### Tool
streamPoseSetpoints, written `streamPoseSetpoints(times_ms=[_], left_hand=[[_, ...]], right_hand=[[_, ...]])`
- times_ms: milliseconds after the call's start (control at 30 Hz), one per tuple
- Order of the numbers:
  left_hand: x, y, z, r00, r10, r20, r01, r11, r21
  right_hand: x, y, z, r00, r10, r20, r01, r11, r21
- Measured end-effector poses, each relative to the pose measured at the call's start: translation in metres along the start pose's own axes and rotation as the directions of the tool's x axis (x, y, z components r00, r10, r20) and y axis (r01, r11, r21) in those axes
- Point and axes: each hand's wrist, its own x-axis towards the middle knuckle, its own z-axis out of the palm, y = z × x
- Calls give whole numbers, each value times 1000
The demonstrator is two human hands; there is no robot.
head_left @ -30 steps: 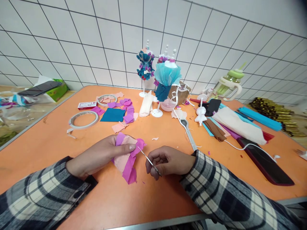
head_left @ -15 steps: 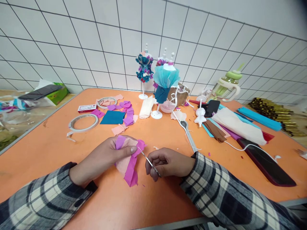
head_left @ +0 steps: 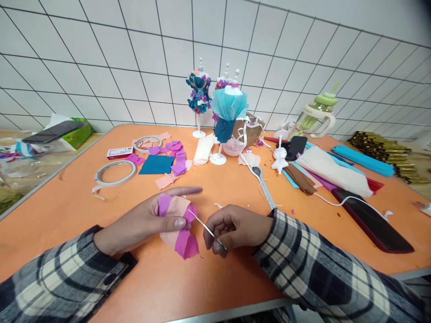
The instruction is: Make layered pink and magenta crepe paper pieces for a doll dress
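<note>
Pink and purple crepe paper [head_left: 186, 243] is pinched in my left hand [head_left: 148, 220], the thumb on top and the index finger stretched out to the right. My right hand [head_left: 235, 229] is closed round the handles of small metal scissors [head_left: 206, 227]. Their thin blades point up and left, and the tips touch or overlap the purple paper beside my left thumb. Whether the blades are parted is too small to tell. Beyond my hands lie a blue paper square [head_left: 156, 164] and a curled purple strip [head_left: 179, 161].
Decorated mini mannequins [head_left: 230, 107] stand at the back, near a pink bowl [head_left: 233, 147]. Tape rolls [head_left: 115, 173] lie at left. Grey-handled tweezers or scissors [head_left: 266, 188], paper rolls [head_left: 336, 168], a dark phone [head_left: 373, 220] and a green-lidded bottle [head_left: 314, 116] are at right.
My left index finger has lifted and stretched out to the right. The paper has shifted and folded slightly in my left hand. My right hand has barely moved with the scissors.
</note>
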Motion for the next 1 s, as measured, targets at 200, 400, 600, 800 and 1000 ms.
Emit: streamPoseSetpoints(times_ms=[200,400,600,800,1000], left_hand=[[5,-3,1,1000,26,-18,-24,995,94],[9,-9,1,1000,26,12,-27,991,134],[8,-6,6,1000,13,-13,-11,989,144],[7,-5,4,997,77,-5,-76,992,102],[8,-5,6,997,67,36,-71,990,124]], right_hand=[[-1,1,2,997,-62,49,59,997,57],[1,2,-1,991,-69,116,64,997,42],[0,0,1,992,-74,103,68,996,63],[0,3,2,996,-72,59,66,993,100],[-2,0,0,994,-66,89,58,995,85]])
